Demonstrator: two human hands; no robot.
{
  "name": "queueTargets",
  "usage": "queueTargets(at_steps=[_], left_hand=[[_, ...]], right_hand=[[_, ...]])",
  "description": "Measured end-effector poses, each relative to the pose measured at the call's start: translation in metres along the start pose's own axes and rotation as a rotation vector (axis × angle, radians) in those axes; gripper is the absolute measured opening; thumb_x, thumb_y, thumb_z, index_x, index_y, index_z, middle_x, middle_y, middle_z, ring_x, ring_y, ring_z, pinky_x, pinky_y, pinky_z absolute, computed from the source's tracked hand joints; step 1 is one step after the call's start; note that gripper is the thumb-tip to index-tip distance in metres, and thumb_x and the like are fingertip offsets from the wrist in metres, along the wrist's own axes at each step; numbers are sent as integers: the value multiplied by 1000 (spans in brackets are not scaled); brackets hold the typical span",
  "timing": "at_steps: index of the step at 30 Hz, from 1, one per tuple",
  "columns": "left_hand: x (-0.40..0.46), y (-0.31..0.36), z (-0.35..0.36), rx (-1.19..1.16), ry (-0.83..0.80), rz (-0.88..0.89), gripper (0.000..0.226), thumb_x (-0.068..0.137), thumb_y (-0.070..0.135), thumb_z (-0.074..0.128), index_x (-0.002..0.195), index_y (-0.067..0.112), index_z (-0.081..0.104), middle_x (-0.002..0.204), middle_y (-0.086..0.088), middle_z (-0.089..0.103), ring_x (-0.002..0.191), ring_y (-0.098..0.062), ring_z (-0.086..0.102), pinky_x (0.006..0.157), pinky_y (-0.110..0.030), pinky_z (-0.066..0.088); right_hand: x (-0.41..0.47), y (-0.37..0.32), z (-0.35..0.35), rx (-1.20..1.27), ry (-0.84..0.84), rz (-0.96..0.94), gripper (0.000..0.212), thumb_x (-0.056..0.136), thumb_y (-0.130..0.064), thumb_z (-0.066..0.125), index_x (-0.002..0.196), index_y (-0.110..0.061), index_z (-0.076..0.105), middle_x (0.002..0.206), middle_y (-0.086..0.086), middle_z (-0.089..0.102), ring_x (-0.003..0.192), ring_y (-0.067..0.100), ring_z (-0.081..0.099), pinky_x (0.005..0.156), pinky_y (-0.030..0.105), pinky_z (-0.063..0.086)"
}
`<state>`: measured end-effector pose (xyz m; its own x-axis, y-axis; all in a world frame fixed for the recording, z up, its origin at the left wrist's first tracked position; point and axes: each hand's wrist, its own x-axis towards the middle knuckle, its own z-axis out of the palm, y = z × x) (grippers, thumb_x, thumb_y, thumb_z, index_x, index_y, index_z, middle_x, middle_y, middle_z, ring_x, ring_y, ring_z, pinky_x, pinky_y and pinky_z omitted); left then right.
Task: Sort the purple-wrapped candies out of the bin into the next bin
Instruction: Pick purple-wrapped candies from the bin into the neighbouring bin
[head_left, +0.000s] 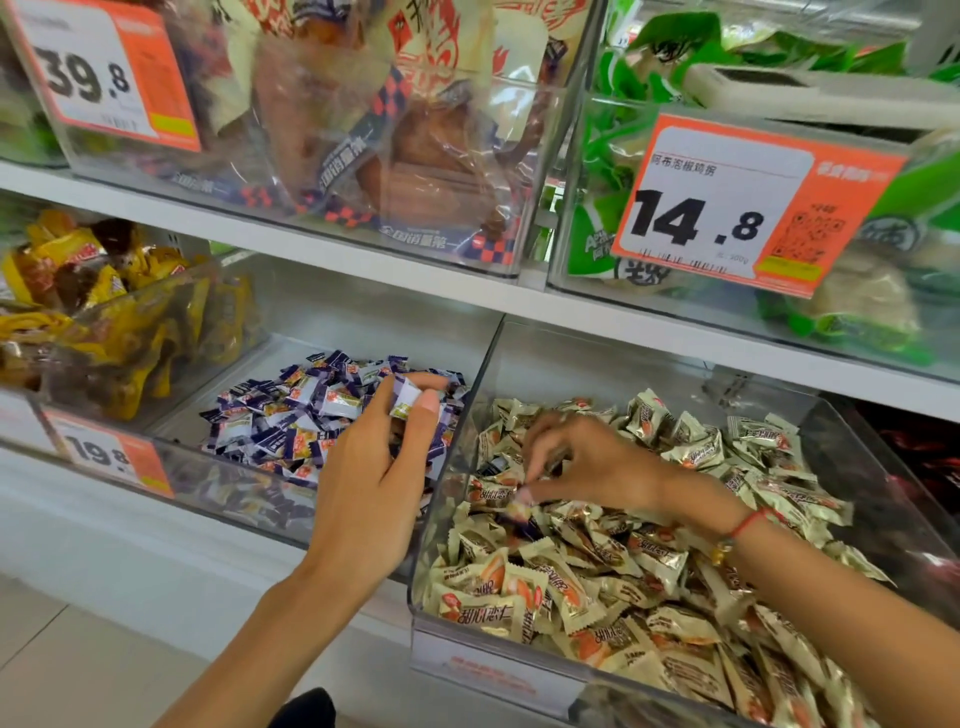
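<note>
Two clear bins sit side by side on the lower shelf. The left bin holds a heap of purple-wrapped candies. The right bin is full of cream-and-gold wrapped candies, with a purple wrapper showing among them. My left hand is raised over the wall between the bins and pinches a purple-wrapped candy between thumb and fingers. My right hand reaches down into the right bin, its fingertips pinching a candy in the pile whose colour I cannot tell.
A bin of yellow snack packs stands to the far left. The shelf above carries clear bins of packaged meat and green packs with orange price tags. A white shelf edge runs just above the candy bins.
</note>
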<state>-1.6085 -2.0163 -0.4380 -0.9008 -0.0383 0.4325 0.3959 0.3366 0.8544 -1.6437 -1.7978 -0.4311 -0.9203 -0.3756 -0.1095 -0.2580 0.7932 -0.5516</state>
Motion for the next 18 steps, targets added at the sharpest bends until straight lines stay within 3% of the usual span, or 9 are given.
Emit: queueTargets(at_steps=[2,4,7,9,11,13,16,18], left_hand=[[0,3,-3,-4,-6,36,35,94,43,36,118,27,57,38,9,33,35,-8,31,42,-17,22],[0,3,-3,21,-19,67,25,96,41,37,111,36,57,38,9,33,35,-9,28,42,-18,19],[-2,4,1,32,-24,90,24,99,39,39,112,36,58,41,15,41,39,-5,38,49,-19,25],[-2,4,3,16,-13,80,43,97,53,34,121,27,59,50,17,47,51,5,47,59,-19,34],[0,1,4,-3,6,72,72,94,64,31,126,4,55,54,8,41,51,2,47,58,-16,36],[2,-2,2,5,0,72,81,94,63,34,115,-14,49,49,2,30,43,-7,38,49,-21,32],[4,0,-2,11,-26,35,85,90,57,39,101,-27,40,46,0,22,37,-10,27,42,-20,23],[4,-1,-4,26,-40,27,85,88,56,40,98,-28,37,45,0,20,36,-11,24,42,-24,24]], right_hand=[[-13,-7,-9,251,173,-26,17,75,-31,78,81,-15,74,94,-3,70,91,5,64,86,22,49],[-23,-25,-12,510,271,-16,14,80,-21,73,89,-10,73,85,-1,74,78,6,68,71,14,50],[-26,-57,-5,756,301,-11,11,82,-15,69,92,-10,71,83,0,75,75,8,70,66,14,52],[-22,-74,4,828,399,-24,12,82,-13,70,92,-6,72,84,7,74,72,10,69,66,15,52],[-16,-86,12,876,521,-19,13,83,-12,71,91,-2,72,81,12,73,67,11,68,64,16,52],[-12,-92,18,857,590,-27,15,83,-13,72,91,0,72,77,11,73,64,10,67,62,16,51],[-11,-84,10,791,462,-35,17,85,-20,69,96,-8,73,82,2,74,71,9,69,64,15,51],[-12,-65,-2,593,340,-30,14,88,-25,65,98,-19,73,84,-9,74,78,3,67,68,14,50]])
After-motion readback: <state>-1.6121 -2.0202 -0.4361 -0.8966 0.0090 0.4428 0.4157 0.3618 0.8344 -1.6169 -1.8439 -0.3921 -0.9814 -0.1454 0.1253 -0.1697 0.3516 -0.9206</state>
